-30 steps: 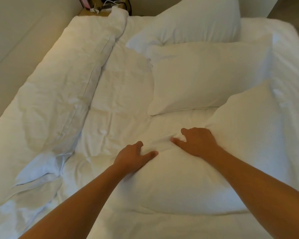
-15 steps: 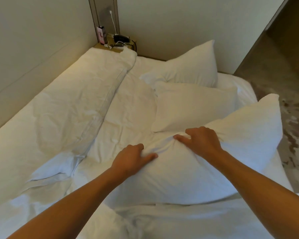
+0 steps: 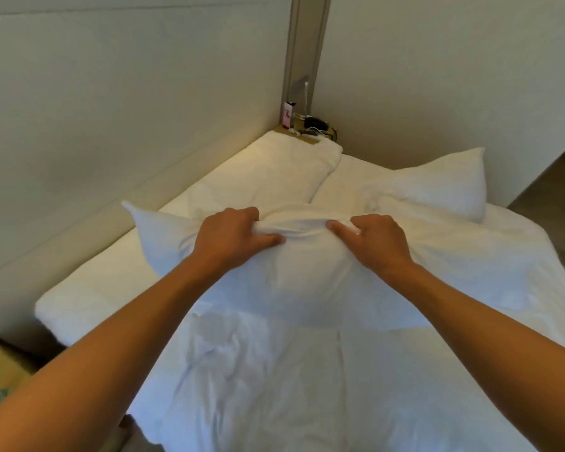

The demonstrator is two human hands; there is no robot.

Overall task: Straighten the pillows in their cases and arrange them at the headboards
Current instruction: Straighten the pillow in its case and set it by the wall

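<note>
A white pillow (image 3: 294, 282) in its case is lifted off the bed in front of me, one corner pointing up to the left. My left hand (image 3: 232, 236) grips bunched case fabric along its top edge. My right hand (image 3: 375, 238) grips the same edge a little to the right. A second white pillow (image 3: 441, 187) stands tilted at the far right of the bed, partly hidden behind the raised one. Whether a third pillow lies behind the lifted one is hidden.
The bed (image 3: 470, 272) is covered in rumpled white bedding, with a duvet (image 3: 268, 177) folded along the left wall. A small shelf (image 3: 307, 133) in the far corner carries chargers, cables and a pink box. Bare floor (image 3: 555, 184) lies to the right.
Both hands have lifted the near pillow off the bed and swung it up and to the left. My view has risen toward the wall corner, and the middle pillow has gone out of sight.
</note>
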